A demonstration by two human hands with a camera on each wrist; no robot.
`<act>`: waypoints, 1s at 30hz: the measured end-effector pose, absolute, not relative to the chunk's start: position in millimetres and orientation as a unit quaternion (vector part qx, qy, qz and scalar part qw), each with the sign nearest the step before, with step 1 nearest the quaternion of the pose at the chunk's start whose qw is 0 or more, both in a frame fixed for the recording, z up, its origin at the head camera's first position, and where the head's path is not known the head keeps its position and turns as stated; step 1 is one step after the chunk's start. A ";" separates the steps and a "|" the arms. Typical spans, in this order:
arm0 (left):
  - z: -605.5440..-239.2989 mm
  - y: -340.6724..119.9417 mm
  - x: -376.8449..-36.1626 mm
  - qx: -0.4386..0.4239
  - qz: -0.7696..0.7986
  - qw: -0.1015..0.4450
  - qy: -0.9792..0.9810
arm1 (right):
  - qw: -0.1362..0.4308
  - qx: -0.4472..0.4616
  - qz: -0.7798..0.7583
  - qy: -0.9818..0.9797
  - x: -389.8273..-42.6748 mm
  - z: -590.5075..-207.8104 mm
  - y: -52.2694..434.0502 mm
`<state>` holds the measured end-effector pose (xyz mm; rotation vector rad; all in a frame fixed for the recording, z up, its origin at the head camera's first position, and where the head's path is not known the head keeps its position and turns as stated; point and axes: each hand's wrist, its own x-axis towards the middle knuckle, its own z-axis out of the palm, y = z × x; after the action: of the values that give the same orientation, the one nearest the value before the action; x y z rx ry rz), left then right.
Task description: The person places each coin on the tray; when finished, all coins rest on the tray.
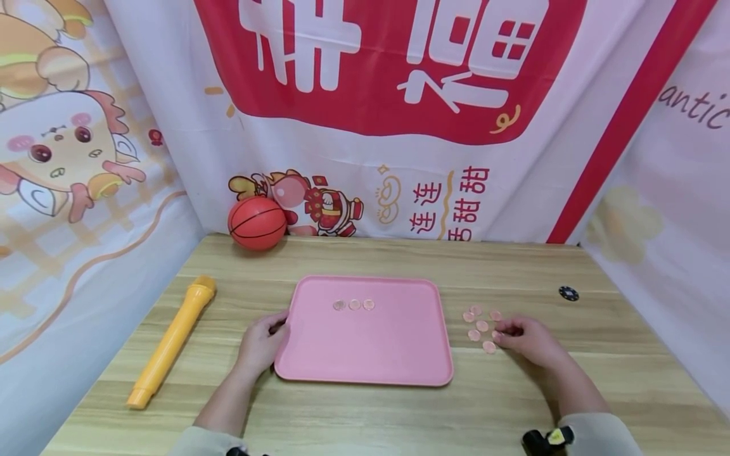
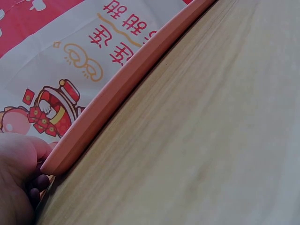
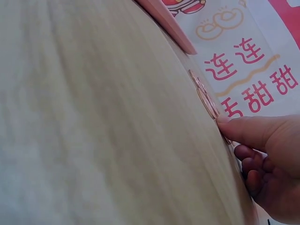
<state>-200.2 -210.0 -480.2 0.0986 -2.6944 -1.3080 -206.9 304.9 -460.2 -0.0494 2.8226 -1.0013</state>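
Note:
A pink rectangular tray (image 1: 365,354) lies on the table, with three small copper-coloured coins (image 1: 355,304) in a row toward its far side. My left hand (image 1: 263,342) grips the tray's left edge. In the left wrist view the thumb is at the corner of the tray wall (image 2: 93,122), other fingers curled below. To the right of the tray lie several more copper coins (image 1: 482,326). Over the right side of this group, my right hand (image 1: 527,341) pinches one coin (image 1: 497,334) at the tabletop; its thumb (image 3: 234,129) covers part of it.
A yellow toy microphone (image 1: 173,342) lies left of the tray. A red ball (image 1: 257,223) with black lines sits at the back left, against the printed cloth (image 1: 393,177). One black-and-white chip (image 1: 568,293) is on the wooden table (image 1: 399,418) at the far right.

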 end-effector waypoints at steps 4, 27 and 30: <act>-480.1 -209.3 -199.2 0.034 -0.437 0.073 -0.896 | 0.077 -0.016 -0.336 0.939 -206.2 -459.3 304.7; -477.9 -209.5 -199.0 0.037 -0.442 0.062 -0.894 | 0.133 0.028 -0.539 0.831 -214.4 -450.4 272.0; -477.8 -209.6 -198.6 0.035 -0.443 0.064 -0.894 | 0.142 0.030 -0.562 0.814 -218.6 -448.2 258.0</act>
<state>-198.6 -209.6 -477.8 0.1070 -2.6987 -1.3383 -218.6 258.0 -448.2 0.0855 2.3492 -1.6230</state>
